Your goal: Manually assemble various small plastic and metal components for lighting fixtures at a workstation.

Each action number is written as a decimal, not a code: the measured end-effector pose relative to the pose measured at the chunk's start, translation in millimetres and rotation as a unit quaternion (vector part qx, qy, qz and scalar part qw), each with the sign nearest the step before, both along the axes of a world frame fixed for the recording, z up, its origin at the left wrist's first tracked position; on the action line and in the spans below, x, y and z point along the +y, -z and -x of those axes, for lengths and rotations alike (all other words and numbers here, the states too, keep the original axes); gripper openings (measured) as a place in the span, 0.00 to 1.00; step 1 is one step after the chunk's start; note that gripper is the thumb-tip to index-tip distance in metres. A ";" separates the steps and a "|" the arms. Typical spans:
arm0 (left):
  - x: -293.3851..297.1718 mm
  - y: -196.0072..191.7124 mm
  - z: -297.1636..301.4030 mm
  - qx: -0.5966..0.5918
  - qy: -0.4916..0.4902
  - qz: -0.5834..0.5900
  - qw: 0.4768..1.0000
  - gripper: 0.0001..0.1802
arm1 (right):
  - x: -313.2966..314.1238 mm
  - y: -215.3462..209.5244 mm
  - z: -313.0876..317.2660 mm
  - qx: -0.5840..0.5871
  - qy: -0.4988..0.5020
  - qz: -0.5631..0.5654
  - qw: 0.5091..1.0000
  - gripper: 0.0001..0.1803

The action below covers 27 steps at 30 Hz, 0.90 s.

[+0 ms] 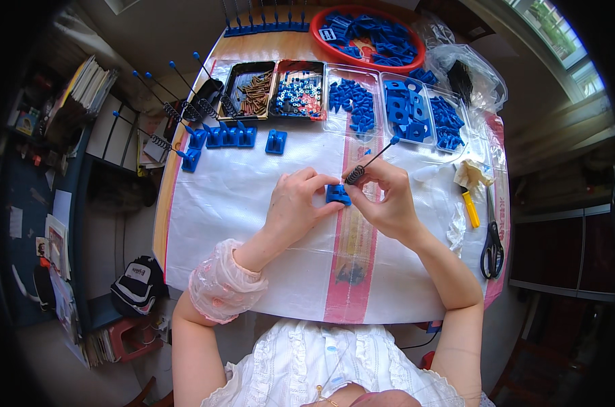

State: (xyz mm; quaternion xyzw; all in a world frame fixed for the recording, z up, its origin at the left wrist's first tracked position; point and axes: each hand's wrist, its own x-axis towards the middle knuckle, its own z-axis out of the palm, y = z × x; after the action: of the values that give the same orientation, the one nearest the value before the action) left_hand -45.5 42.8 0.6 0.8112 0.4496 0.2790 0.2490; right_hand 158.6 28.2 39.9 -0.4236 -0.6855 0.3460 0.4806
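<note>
My left hand [297, 200] pinches a small blue plastic base [336, 195] between thumb and forefinger, just above the covered table. Close against it, my right hand [387, 197] grips a black coil spring [355, 175] whose thin rod slants up to a blue tip [395, 140]. The spring's lower end meets the base, though my fingers hide whether it is seated. A lone blue base [275, 142] lies farther off to the left. Beside it stands a row of blue bases [231, 136], several fitted with springs and rods leaning left.
Trays of brass-coloured screws [254, 91], nuts [297, 91] and small blue parts [351, 98] line the far side. Behind them sits a red basin [416, 51] of blue pieces. Scissors [492, 251] and a yellow cutter [471, 209] lie at the right edge. Finished-looking pieces [267, 28] stand far back.
</note>
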 end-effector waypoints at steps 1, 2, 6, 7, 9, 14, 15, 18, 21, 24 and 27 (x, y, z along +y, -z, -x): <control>-0.1 -0.7 0.0 0.000 0.000 0.001 1.000 0.18 | 0.2 0.0 -0.3 -0.001 -0.001 -0.001 1.000 0.08; -0.3 -1.0 0.1 0.001 -0.001 0.001 1.000 0.18 | 0.3 0.1 -0.4 -0.002 -0.001 -0.002 1.000 0.08; -0.3 -0.2 0.1 -0.007 -0.002 0.004 1.000 0.18 | 0.4 0.9 -0.3 0.003 -0.003 0.002 1.000 0.08; -0.1 0.2 0.1 -0.011 -0.002 0.005 1.000 0.18 | 0.5 0.7 -0.3 0.005 -0.004 0.003 1.000 0.08; -0.2 0.5 0.1 -0.009 -0.002 0.005 1.000 0.18 | 0.6 0.6 -0.3 0.005 -0.006 0.004 1.000 0.08; -0.2 -0.5 0.1 -0.010 -0.001 0.008 1.000 0.19 | 0.1 2.3 -0.7 0.007 -0.006 0.008 1.000 0.08; -0.4 -0.5 0.2 -0.009 -0.002 0.006 1.000 0.19 | 0.5 2.0 -0.4 0.003 -0.005 0.004 1.000 0.08; -0.8 0.0 0.3 -0.004 -0.002 0.002 1.000 0.19 | 0.5 0.9 -0.7 -0.004 -0.002 -0.001 1.000 0.08; -0.3 0.8 0.3 -0.004 -0.001 0.006 1.000 0.19 | 0.2 1.4 -0.5 0.001 -0.003 0.003 1.000 0.08; -0.2 0.7 0.3 -0.002 -0.003 0.004 1.000 0.19 | 0.4 1.9 -0.2 0.007 -0.005 0.006 1.000 0.08; -0.1 0.8 0.3 -0.003 -0.002 -0.001 1.000 0.19 | 0.6 1.9 -0.3 0.005 -0.004 0.002 1.000 0.08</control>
State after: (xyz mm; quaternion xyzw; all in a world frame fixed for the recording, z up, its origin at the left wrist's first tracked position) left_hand -45.9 42.7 -0.2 0.8096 0.4507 0.2822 0.2487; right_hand 158.9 28.8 38.0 -0.4203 -0.6839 0.3517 0.4816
